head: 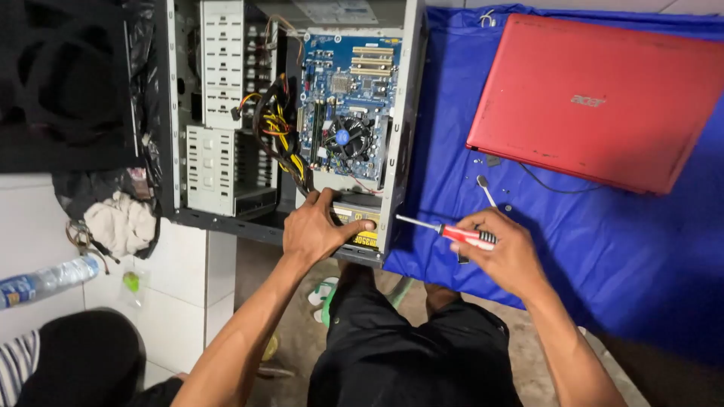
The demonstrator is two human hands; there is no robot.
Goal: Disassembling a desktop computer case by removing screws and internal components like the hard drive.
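Observation:
An open desktop computer case (188, 113) lies on its side with a blue motherboard (348, 90), a black cooling fan (348, 139) and a bundle of yellow and black cables (279, 136) showing. My left hand (317, 228) grips the power supply (360, 226) at the case's near corner. My right hand (504, 250) holds a red-and-white-handled screwdriver (452, 232), its metal shaft pointing left toward the case's edge. The tip is just short of the case frame.
A closed red laptop (603, 98) lies on a blue cloth (626, 249) to the right, with small screws and a thin tool (485, 188) near it. A plastic bottle (45, 280), a white rag (121, 222) and another person's striped sleeve (15, 365) are at left.

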